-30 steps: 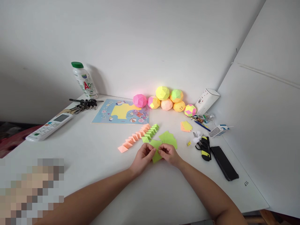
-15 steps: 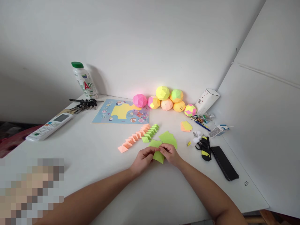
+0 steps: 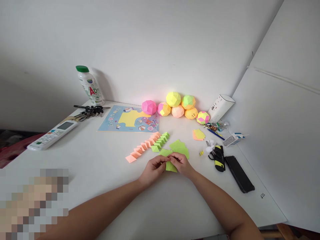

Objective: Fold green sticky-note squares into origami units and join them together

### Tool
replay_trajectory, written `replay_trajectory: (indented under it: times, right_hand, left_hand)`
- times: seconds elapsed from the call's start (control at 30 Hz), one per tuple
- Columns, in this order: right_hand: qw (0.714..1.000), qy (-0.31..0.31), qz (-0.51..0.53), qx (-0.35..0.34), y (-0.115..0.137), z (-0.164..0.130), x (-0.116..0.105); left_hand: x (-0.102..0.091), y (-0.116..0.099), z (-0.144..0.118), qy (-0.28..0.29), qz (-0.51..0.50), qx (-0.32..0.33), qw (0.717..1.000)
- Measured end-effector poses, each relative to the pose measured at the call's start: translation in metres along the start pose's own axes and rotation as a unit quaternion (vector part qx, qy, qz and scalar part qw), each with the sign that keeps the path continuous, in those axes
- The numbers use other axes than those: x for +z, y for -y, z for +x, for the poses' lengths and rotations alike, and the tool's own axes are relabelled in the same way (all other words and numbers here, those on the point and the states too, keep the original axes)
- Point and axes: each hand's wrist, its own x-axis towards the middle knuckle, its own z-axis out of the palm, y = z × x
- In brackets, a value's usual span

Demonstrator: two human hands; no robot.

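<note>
At the centre of the frame, my left hand (image 3: 153,168) and right hand (image 3: 182,164) meet on a green paper square (image 3: 171,166), fingertips pinched shut on its upper edge, just above the white table (image 3: 105,173). A row of folded paper pieces (image 3: 147,145) lies just beyond, and paper balls (image 3: 177,106) sit by the wall.

- Green folded sheet (image 3: 171,166): thin matt paper, sharply creased.
- Folded units in a row (image 3: 147,145), orange and green: same matt paper.
- Faceted balls (image 3: 178,106): bright matt paper, flat facets.
- Counter (image 3: 105,166): smooth white surface, faint sheen.
- Bottle (image 3: 89,85): white plastic, glossy label, green cap.
- Remote (image 3: 52,135): white plastic, slight gloss.
- Keys (image 3: 88,111): dark metal.
- Phone (image 3: 239,174): black, glossy.
</note>
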Motion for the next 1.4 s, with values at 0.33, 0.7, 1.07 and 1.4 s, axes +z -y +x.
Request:
replay_trajectory:
  times: [0.33, 0.7, 1.07, 1.4]
  right_hand:
    - [0.999, -0.019, 0.041, 0.029, 0.0006, -0.0007, 0.0000]
    - [0.986, -0.009, 0.153, 0.069, -0.0047, -0.0017, 0.0008]
    - [0.989, 0.006, 0.143, 0.044, -0.0057, -0.0007, 0.0028]
    - [0.988, -0.024, 0.143, 0.059, -0.0092, 0.0002, 0.0022]
  left_hand:
    - [-0.0009, -0.0026, -0.0011, -0.009, -0.011, -0.038, 0.999]
    - [0.0011, 0.0020, 0.0027, -0.059, -0.103, -0.034, 0.992]
    - [0.0023, -0.0034, 0.0003, -0.067, -0.097, -0.050, 0.992]
    - [-0.0013, 0.0031, -0.0011, -0.003, -0.017, -0.028, 0.999]
